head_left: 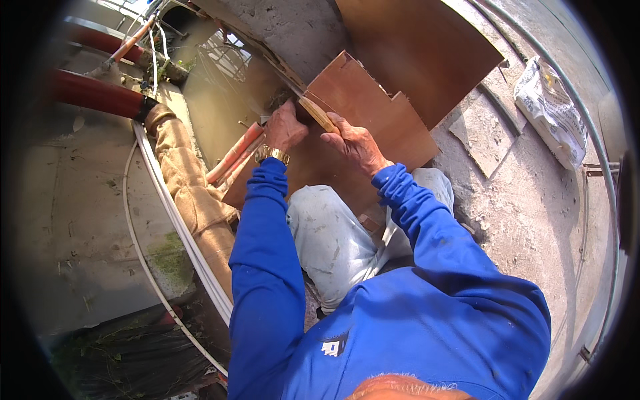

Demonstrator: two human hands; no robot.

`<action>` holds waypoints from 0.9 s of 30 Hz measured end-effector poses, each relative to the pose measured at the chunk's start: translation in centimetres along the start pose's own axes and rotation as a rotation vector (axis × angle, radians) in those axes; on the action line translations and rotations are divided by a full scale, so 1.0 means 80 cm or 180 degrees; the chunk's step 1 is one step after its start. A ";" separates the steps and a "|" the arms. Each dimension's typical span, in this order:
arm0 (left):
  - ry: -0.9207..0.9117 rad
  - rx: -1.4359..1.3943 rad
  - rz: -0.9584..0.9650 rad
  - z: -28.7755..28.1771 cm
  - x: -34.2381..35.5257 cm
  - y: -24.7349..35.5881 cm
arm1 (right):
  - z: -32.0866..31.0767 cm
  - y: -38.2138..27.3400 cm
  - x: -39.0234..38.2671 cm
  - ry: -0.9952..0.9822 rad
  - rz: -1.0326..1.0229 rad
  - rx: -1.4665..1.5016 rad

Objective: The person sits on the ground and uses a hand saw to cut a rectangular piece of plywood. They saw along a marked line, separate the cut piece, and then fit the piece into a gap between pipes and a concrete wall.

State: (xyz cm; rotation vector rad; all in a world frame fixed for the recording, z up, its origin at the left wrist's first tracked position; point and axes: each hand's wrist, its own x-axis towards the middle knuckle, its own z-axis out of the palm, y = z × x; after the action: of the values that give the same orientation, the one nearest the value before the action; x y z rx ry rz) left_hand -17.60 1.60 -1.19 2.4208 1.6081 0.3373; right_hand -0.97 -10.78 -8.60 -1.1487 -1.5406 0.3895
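Observation:
My right hand (353, 147) is closed on the wooden handle (315, 112) of a tool, whose thin metal part points up and left along the edge of a cut plywood sheet (363, 107). My left hand (285, 130), with a gold watch (272, 155) at its wrist, is curled just left of the tool, over the board's left side; its fingertips are hidden, and I cannot make out what they grip. Short reddish pipes (235, 152) lie just left of and below it, over cloudy standing water (227, 80).
A larger brown sheet (427, 53) lies behind. Left are red pipes (93, 91), a burlap-wrapped pipe (185, 180) and white conduits (173, 213). Right are a white sack (550, 110), a flat slab (483, 133) and a long curved grey pipe (600, 143) on rough concrete. My knees are beneath the board's near edge.

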 end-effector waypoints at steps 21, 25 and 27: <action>-0.0142 0.0168 0.0088 -0.001 -0.028 0.030 | -0.076 -0.047 -0.013 -0.0797 0.0940 -0.0178; 0.0394 -0.0102 0.0520 0.006 -0.017 0.000 | -0.012 0.002 -0.042 0.0219 -0.0192 -0.0348; 0.0383 -0.0191 0.0564 0.004 -0.024 -0.010 | -0.024 -0.036 -0.038 0.0036 0.0217 -0.0127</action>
State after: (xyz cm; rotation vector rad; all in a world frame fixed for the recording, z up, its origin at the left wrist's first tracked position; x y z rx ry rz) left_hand -18.93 0.16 -1.85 2.5464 1.4087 0.5628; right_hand -0.84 -15.26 -7.49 -1.2349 -1.5083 0.3987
